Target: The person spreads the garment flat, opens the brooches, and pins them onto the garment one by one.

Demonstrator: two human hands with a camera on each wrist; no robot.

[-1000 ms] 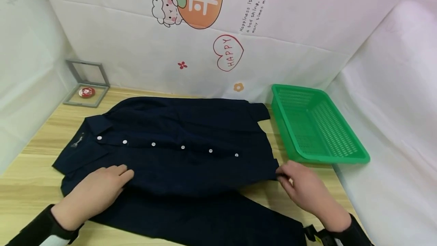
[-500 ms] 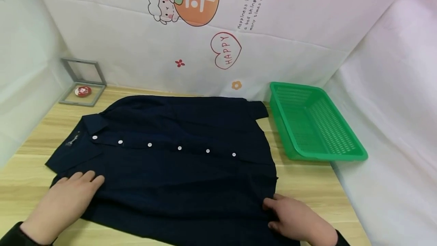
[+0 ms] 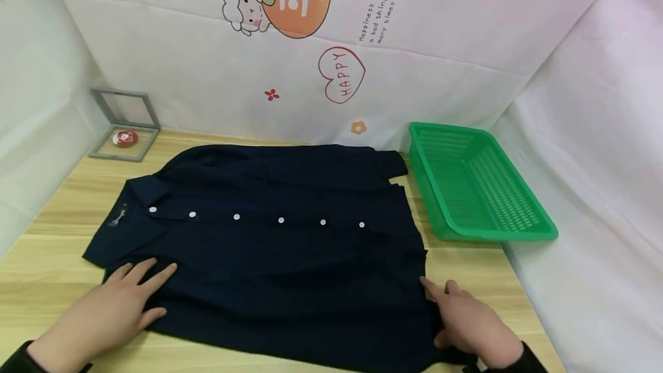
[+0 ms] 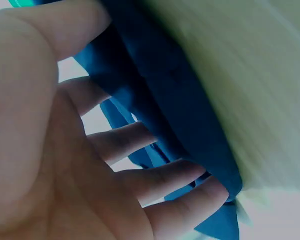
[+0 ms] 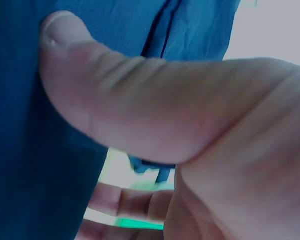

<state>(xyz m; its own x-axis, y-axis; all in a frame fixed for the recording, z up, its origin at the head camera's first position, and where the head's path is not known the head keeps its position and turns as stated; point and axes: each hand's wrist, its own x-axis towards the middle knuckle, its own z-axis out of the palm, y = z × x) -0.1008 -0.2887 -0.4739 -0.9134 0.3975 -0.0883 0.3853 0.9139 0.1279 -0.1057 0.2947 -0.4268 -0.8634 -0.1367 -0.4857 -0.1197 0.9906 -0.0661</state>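
A dark navy button-up shirt (image 3: 290, 269) lies spread front up, collar to the left, with white buttons down its front. My left hand (image 3: 116, 307) rests near the shoulder below the collar, fingers spread; the left wrist view shows its fingers (image 4: 160, 180) against the cloth edge. At the hem on the right, my right hand (image 3: 468, 318) holds the shirt's lower corner. In the right wrist view the thumb (image 5: 124, 100) lies across the near side of the cloth, while other fingers (image 5: 132, 202) pass behind its edge.
A green plastic basket (image 3: 481, 189) stands at the back right, close to the shirt's far cuff (image 3: 391, 163). At the back left, a small grey hinged frame (image 3: 121, 143) holds a red-and-white round piece. White printed cloth (image 3: 207, 85) walls off the wooden table (image 3: 46, 269).
The lifted near side of the shirt has come down flat over the sleeve. My left hand has moved toward the collar and spread its fingers; my right hand has moved nearer along the hem.
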